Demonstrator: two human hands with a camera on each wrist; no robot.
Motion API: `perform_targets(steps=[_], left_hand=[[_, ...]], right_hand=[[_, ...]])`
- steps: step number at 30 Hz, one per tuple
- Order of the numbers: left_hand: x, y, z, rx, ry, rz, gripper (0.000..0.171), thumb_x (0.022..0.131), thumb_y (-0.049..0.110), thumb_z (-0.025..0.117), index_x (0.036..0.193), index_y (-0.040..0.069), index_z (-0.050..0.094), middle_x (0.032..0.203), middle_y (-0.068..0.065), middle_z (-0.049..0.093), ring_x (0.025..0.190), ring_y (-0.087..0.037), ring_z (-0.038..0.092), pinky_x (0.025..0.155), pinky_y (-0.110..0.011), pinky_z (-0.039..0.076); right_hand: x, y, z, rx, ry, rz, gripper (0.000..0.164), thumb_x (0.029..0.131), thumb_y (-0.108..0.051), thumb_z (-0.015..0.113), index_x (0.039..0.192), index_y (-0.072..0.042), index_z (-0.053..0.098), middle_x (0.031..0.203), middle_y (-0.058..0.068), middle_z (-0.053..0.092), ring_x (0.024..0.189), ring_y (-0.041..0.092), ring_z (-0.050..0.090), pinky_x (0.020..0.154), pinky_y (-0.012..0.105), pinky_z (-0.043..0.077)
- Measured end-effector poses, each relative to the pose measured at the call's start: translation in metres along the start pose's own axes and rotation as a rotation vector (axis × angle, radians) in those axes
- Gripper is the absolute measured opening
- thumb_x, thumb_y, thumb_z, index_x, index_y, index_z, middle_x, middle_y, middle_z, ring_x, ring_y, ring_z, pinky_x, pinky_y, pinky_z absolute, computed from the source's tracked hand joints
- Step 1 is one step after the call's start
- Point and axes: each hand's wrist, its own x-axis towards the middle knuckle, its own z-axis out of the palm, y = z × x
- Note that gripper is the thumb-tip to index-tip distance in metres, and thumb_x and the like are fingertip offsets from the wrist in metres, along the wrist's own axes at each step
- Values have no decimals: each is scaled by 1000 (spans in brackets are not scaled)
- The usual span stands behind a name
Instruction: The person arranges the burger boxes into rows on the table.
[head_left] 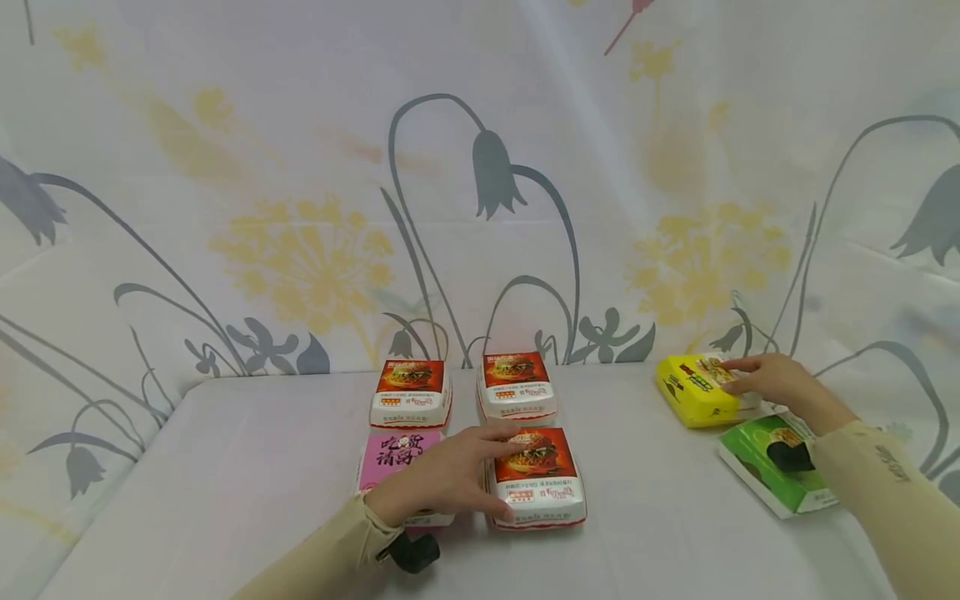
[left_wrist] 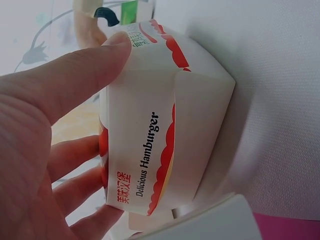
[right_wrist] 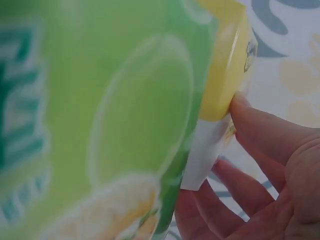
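My left hand (head_left: 450, 475) reaches over the front hamburger box (head_left: 543, 487), white with a red top and a burger picture. Its thumb lies along the near edge and its fingers at the far edge, gripping the box, as the left wrist view shows with the box's side (left_wrist: 142, 135). At the right, my right hand (head_left: 783, 387) holds the yellow food box (head_left: 686, 392) by its right end, thumb on top. A green food box (head_left: 765, 467) lies just in front, partly behind the right sleeve. It fills much of the right wrist view.
Two more red-and-white hamburger boxes, a left one (head_left: 411, 396) and a right one (head_left: 517, 387), stand at the back. A pink box (head_left: 386, 454) sits under my left forearm, partly hidden. The white-covered table (head_left: 247, 450) meets a flower-printed curtain (head_left: 337, 150) behind.
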Motion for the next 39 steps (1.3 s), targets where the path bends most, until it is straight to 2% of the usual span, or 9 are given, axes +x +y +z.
perform_targets(steps=[4,11,16,21,26,33,39], left_hand=[[0,-1,1,-9,1,1,82,76,52,83,147,29,51,158,14,32,145,-17,30,112,-46,34],[1,-4,1,-9,5,24,81,77,52,82,148,29,50,158,12,32,145,-17,30,112,-46,34],[2,-5,1,1,5,49,82,76,53,82,148,28,50,159,9,33,145,-18,31,112,-45,34],[1,-5,0,19,10,85,83,76,51,83,148,25,51,158,5,35,144,-18,33,112,-43,35],[2,-5,-3,33,3,76,82,76,52,83,148,26,51,158,7,34,144,-18,33,112,-44,35],[2,-2,-5,25,-8,59,82,76,51,83,148,27,51,158,8,34,144,-18,32,113,-44,33],[-1,-4,-7,21,-11,61,81,77,50,82,148,29,50,158,9,34,143,-19,33,112,-47,34]], right_hand=[[4,-11,7,3,-10,-19,79,91,-41,69,146,7,38,143,45,29,125,63,34,95,69,39],[6,-44,26,-9,-19,-59,72,91,-35,70,144,6,45,140,42,38,109,51,56,86,56,51],[6,-62,40,5,0,-98,68,92,-34,70,143,4,48,140,41,40,114,51,54,84,52,53],[8,-72,55,18,39,-120,65,92,-35,70,141,3,52,140,40,43,120,54,48,90,59,48],[8,-78,67,27,113,-129,64,92,-40,69,139,2,55,139,39,44,125,57,42,95,66,40],[0,-88,83,32,184,-125,63,93,-42,67,138,0,56,131,33,56,115,49,55,83,53,50],[-3,-94,93,37,210,-100,63,93,-44,66,138,-1,57,126,33,59,113,48,57,79,51,51]])
